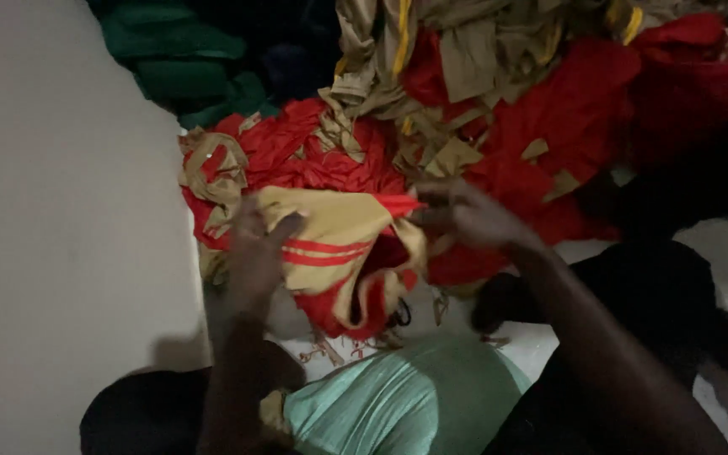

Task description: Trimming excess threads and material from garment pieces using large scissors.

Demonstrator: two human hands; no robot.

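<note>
Slippage is risked: tan-and-red garment [339, 253] is gripped by left hand [254, 253] and pinched by right hand [465, 215] beside loose scraps [339, 126].

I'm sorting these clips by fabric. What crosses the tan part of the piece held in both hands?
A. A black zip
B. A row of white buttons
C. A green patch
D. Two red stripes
D: the tan and red piece, held by the left hand and the right hand, shows two red stripes running across its tan panel.
</note>
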